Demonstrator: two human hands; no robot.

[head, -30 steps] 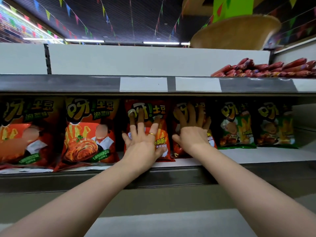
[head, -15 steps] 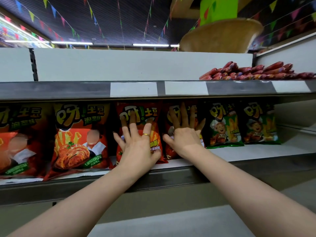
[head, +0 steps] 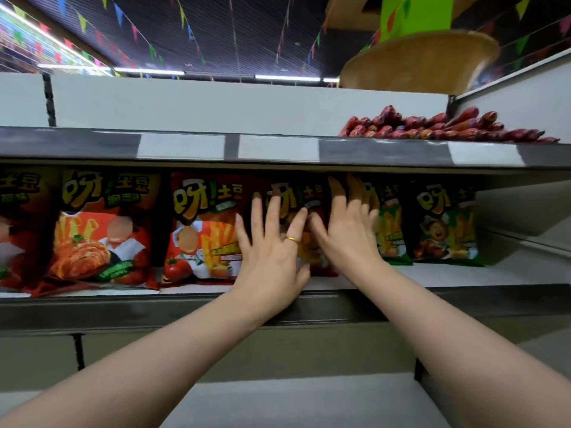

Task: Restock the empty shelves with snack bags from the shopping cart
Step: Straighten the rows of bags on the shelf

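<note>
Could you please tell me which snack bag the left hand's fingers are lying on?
The dark red bag, between the brighter red tomato bag and the green bags; the left hand spreads straight fingers over its front.

Dark ceiling [head: 247, 32], coloured bunting [head: 82, 22], fluorescent strip lights [head: 287, 77], green pillar [head: 417, 13]

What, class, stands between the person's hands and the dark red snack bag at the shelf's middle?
Nothing visible: the left hand and right hand rest directly against the dark red snack bag, fingers straight.
</note>
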